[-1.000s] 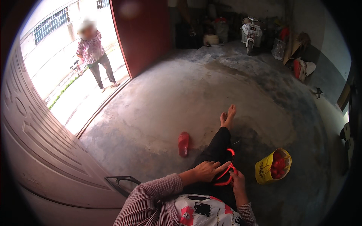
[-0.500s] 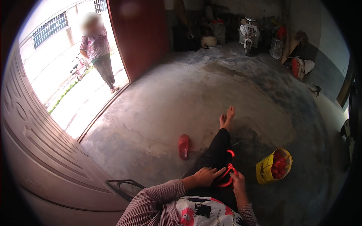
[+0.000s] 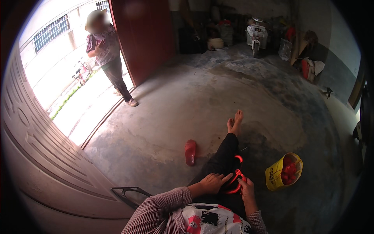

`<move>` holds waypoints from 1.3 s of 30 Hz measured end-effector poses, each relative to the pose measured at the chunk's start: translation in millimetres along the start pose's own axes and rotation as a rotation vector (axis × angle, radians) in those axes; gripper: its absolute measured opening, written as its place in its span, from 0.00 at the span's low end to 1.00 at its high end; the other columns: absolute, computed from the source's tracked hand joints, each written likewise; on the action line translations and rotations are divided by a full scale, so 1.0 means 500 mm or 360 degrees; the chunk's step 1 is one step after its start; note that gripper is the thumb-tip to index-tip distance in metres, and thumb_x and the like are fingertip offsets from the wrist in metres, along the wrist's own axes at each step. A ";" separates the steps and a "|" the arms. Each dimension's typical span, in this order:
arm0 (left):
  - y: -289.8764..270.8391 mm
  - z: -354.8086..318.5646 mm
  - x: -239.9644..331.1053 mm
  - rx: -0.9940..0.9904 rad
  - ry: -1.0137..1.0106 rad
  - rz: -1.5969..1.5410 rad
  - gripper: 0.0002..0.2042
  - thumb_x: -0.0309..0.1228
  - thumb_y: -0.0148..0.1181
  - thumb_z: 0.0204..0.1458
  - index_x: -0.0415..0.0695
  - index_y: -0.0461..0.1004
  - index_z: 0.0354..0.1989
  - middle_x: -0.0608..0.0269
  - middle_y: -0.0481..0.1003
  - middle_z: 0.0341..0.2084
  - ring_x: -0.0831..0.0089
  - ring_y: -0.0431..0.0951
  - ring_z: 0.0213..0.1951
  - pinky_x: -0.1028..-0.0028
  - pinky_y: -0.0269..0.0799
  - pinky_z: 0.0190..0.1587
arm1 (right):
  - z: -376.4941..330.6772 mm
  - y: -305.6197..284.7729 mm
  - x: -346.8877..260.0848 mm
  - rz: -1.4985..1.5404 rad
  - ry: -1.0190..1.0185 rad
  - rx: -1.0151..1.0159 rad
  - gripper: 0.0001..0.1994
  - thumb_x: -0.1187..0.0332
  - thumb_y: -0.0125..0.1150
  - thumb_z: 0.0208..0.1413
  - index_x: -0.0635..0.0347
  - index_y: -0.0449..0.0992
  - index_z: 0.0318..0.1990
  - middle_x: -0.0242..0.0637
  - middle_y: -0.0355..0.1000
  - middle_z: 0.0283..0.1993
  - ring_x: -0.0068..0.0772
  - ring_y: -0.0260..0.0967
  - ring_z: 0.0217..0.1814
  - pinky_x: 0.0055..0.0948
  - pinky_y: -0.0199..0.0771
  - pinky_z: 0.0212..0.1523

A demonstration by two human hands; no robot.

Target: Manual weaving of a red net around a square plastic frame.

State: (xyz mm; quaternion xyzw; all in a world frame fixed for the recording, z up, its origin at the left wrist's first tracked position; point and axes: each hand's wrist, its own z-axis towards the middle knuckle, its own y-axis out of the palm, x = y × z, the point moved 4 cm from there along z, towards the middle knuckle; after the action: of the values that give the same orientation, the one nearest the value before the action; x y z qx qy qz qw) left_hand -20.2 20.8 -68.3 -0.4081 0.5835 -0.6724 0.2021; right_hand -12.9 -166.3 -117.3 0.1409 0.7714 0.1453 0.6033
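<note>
On my lap lies a bright red, ridged cord [image 3: 234,190], bent into a loop. My right hand [image 3: 247,190] is closed on its upper part, thumb near a knob-like red end. My left hand [image 3: 212,183] is beside the loop on its left, index finger stretched toward the cord. Its other fingers are loosely bent, with nothing seen in them. A yellow bag [image 3: 274,175] stands on the floor to the right, its top open. Inside are several shiny red bundles [image 3: 289,171], too small to make out.
A red slipper [image 3: 190,152] lies left of my outstretched leg. In the doorway at left stands a person [image 3: 107,54] in a hat. A dark metal frame [image 3: 128,194] is near my left elbow. A white electric scooter [image 3: 256,37] is parked at the back among stored goods.
The person at the doorway has stepped over the threshold, to the right and nearer, with an arm now raised to the chest. My hands and the red cord have barely moved.
</note>
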 end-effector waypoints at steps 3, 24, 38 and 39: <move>0.000 0.001 -0.001 0.0011 -0.0005 0.0011 0.38 0.31 0.56 0.47 0.46 0.49 0.69 0.50 0.74 0.42 0.55 0.77 0.42 0.62 0.70 0.50 | 0.000 0.000 -0.001 -0.0004 -0.0020 0.0006 0.07 0.75 0.57 0.55 0.65 0.75 0.42 0.29 0.72 0.35 0.19 0.70 0.36 0.21 0.70 0.42; -0.011 -0.001 0.002 -0.0004 -0.0052 -0.0044 0.41 0.30 0.57 0.44 0.47 0.47 0.70 0.50 0.73 0.43 0.54 0.77 0.43 0.61 0.70 0.51 | -0.007 0.014 -0.014 0.0032 -0.0047 0.0008 0.07 0.75 0.59 0.54 0.64 0.75 0.41 0.27 0.72 0.35 0.17 0.68 0.36 0.20 0.68 0.40; -0.012 -0.002 0.001 0.0140 -0.0042 -0.0067 0.35 0.29 0.53 0.48 0.45 0.50 0.68 0.50 0.74 0.40 0.53 0.77 0.43 0.60 0.70 0.50 | -0.014 0.013 -0.021 -0.0006 0.0051 -0.0049 0.12 0.75 0.57 0.56 0.68 0.74 0.47 0.34 0.73 0.43 0.22 0.70 0.44 0.24 0.69 0.48; -0.013 0.000 0.002 0.0137 -0.0035 -0.0067 0.35 0.29 0.53 0.48 0.45 0.50 0.68 0.50 0.74 0.40 0.53 0.77 0.43 0.60 0.70 0.50 | -0.014 0.013 -0.021 -0.0003 0.0048 -0.0042 0.12 0.75 0.57 0.56 0.68 0.74 0.47 0.34 0.73 0.43 0.22 0.70 0.44 0.24 0.69 0.48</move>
State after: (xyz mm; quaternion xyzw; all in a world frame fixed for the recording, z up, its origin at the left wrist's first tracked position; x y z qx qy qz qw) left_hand -19.6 21.6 -61.8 -0.4185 0.5431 -0.6964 0.2118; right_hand -16.9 -165.0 -104.0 0.1300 0.7786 0.1570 0.5935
